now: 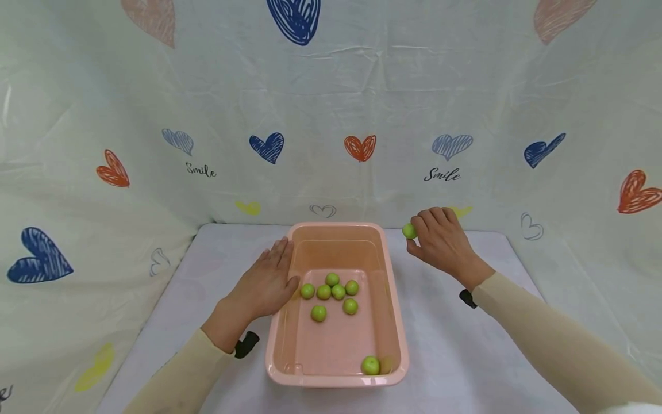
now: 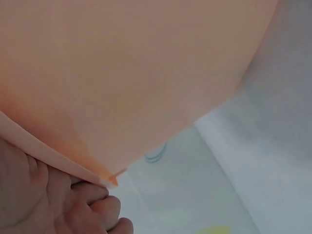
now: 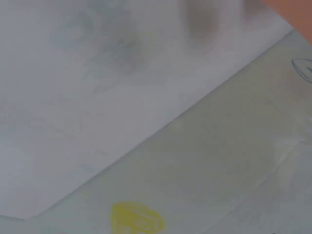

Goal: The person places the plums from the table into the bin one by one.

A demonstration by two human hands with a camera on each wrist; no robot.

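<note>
A pink plastic tub (image 1: 336, 380) stands on the table, several small round green fruits (image 1: 350, 306) on its floor. Most of them cluster toward the middle, while one fruit (image 1: 370, 365) lies in the near right corner. My left hand (image 1: 265, 280) rests along the tub's left rim with its fingers straight and its thumb over the edge. In the left wrist view its fingers (image 2: 105, 209) show against the rim's underside. Off the tub's far right side, my right hand (image 1: 446, 241) pinches a green fruit (image 1: 409, 231) between thumb and fingers. The right wrist view hardly shows that hand.
A white cloth covers the table (image 1: 434, 333) on both sides of the tub. Behind and beside it hangs a pale curtain (image 1: 398, 103) printed with hearts and words. The table's far edge runs just beyond the tub.
</note>
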